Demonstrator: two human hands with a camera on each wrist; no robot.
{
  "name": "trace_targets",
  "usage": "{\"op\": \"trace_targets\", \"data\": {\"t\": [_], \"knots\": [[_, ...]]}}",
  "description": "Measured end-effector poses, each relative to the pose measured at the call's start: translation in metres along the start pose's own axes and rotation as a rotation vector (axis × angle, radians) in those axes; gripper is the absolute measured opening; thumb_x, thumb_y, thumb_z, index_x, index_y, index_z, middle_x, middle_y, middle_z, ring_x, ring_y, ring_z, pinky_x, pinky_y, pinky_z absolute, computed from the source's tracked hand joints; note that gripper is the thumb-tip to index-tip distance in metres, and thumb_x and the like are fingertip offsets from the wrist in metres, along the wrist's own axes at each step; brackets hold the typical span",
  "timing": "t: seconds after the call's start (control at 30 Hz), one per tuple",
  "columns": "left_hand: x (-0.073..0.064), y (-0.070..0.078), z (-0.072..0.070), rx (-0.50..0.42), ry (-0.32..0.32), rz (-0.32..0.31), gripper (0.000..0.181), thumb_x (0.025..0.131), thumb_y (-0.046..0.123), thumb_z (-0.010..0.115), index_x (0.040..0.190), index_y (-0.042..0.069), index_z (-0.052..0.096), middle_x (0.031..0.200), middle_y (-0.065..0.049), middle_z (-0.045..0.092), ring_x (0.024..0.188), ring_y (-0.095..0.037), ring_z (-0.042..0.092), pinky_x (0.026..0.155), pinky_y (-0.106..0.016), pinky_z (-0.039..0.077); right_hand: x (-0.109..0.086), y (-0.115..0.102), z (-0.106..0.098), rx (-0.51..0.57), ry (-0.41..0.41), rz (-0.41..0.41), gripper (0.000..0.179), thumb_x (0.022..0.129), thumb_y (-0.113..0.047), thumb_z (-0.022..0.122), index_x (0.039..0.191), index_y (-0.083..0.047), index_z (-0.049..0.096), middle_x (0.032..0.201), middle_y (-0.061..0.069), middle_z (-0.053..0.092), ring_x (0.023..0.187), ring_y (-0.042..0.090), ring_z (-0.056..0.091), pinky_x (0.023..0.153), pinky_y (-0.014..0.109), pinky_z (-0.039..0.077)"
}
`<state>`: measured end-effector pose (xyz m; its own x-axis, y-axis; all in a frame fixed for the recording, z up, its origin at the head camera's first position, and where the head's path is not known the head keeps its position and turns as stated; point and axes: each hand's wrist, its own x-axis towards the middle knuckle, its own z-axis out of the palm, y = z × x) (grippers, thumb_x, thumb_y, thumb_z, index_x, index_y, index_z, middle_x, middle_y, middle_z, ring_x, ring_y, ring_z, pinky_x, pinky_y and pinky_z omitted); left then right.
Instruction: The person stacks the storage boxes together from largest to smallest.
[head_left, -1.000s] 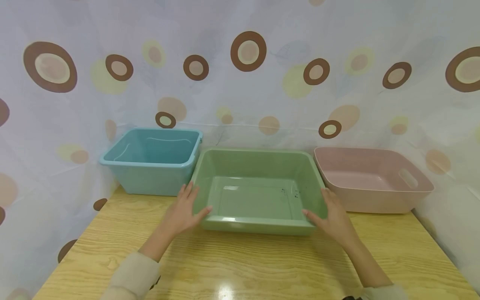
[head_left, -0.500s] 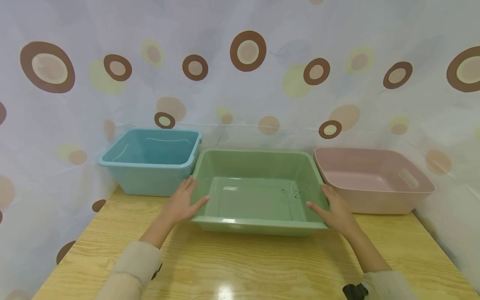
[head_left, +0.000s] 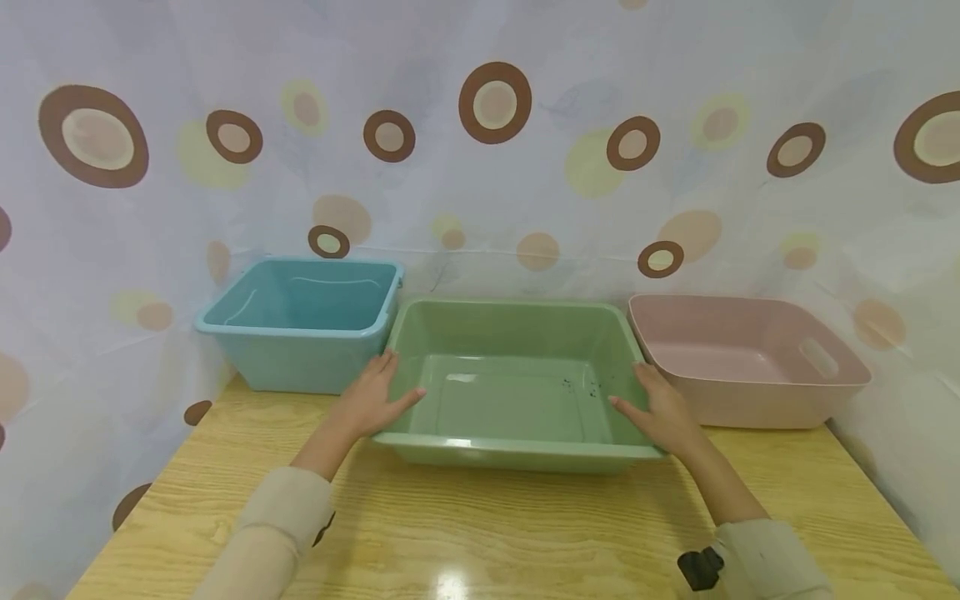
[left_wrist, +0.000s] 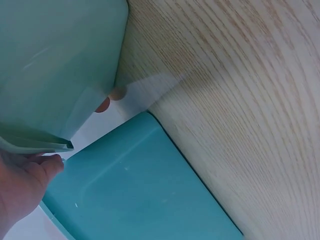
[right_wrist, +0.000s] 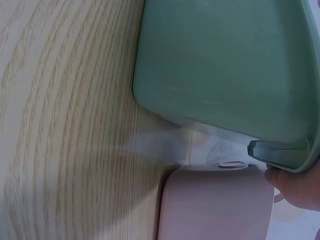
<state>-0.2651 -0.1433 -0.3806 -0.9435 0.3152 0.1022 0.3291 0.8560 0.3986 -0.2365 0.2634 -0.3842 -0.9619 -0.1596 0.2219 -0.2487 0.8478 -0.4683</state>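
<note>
Tub, green (head_left: 502, 398), one, middle of a row of three on the surface, between a blue tub (head_left: 300, 358) at the person's left and a pink tub (head_left: 750, 404) at the right. Head view only: inside of all three, with small dark marks (head_left: 592, 388) on the green floor near its right end, and both thumbs on the inner side of the rim. Left wrist view only: outer end wall of the green tub, smooth, with a gap at base level between it and the blue wall; fingers (left_wrist: 50, 165) up against the underside of the flared rim. Right wrist view only: opposite outer wall, a similar gap towards the pink tub, fingers at the rim's underside there too. Surface (head_left: 487, 533): pale yellow wood grain, glossy, one bright reflection at the near edge. Room: white sheet (head_left: 555, 208) behind and at both sides, printed with brown rings and pastel spots. Hands, two, bare: left hand (head_left: 369, 402) and right hand (head_left: 663, 410), one at each end of the green tub, both gripping the rim between thumb and fingers. Forearms reach forward, beige sleeves (head_left: 281, 508) pushed back from the wrists.
</note>
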Motion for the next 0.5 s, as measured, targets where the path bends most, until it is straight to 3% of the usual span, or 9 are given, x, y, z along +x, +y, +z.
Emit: {"op": "trace_targets", "data": {"t": [0.5], "knots": [[0.0004, -0.0008, 0.0024, -0.003, -0.041, -0.019, 0.086, 0.090, 0.055, 0.043, 0.141, -0.009, 0.018, 0.151, -0.023, 0.010, 0.139, -0.038, 0.009, 0.109, -0.053, 0.020, 0.0025, -0.0017, 0.0019, -0.032, -0.042, 0.024, 0.077, 0.090, -0.035, 0.053, 0.136, 0.018, 0.021, 0.142, 0.037, 0.016, 0.129, 0.054, 0.017, 0.100, 0.065, 0.024]]}}
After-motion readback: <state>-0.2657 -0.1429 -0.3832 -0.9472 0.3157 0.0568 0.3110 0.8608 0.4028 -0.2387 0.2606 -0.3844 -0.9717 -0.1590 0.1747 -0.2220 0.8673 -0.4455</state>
